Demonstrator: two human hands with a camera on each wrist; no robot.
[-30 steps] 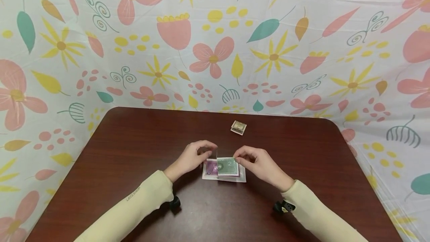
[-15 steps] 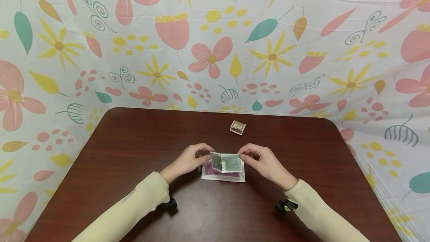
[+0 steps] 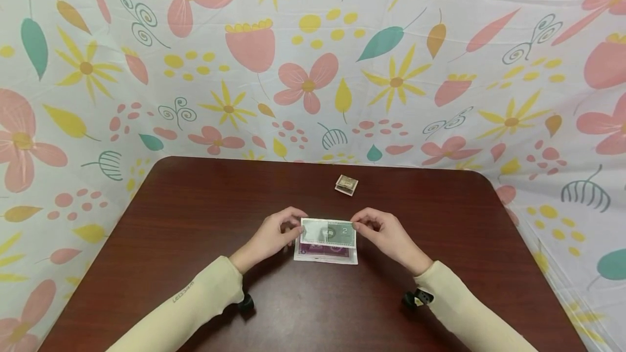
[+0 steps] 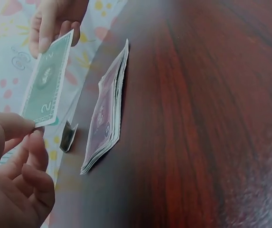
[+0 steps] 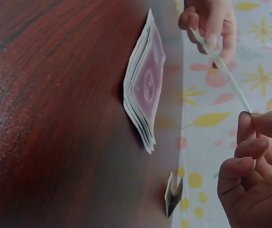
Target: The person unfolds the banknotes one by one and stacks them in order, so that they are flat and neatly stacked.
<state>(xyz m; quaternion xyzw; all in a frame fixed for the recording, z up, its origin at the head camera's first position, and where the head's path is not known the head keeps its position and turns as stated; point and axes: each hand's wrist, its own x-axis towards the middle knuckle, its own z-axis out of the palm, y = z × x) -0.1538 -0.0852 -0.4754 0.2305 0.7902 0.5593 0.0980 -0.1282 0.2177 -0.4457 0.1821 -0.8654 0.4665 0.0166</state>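
Observation:
A green banknote (image 3: 337, 234) marked with a 2 is stretched flat between both hands, raised off the table. My left hand (image 3: 271, 233) pinches its left end between thumb and fingers. At the other end, my right hand (image 3: 386, 235) pinches the upper right corner. Beneath it lies a small stack of banknotes with a purple note (image 3: 325, 250) on top; the wrist views show several layered edges. The green banknote (image 4: 48, 78) shows its face in the left wrist view. Seen from the right wrist, the same banknote (image 5: 226, 73) appears nearly edge-on.
A small folded banknote (image 3: 346, 184) lies farther back on the dark wooden table (image 3: 220, 189), slightly right of the stack. A floral cloth (image 3: 308, 42) hangs behind the table.
The green banknote was folded over at its left part above the stack. It has been unfolded to full width and lifted, with the left hand moving slightly outward to its left end.

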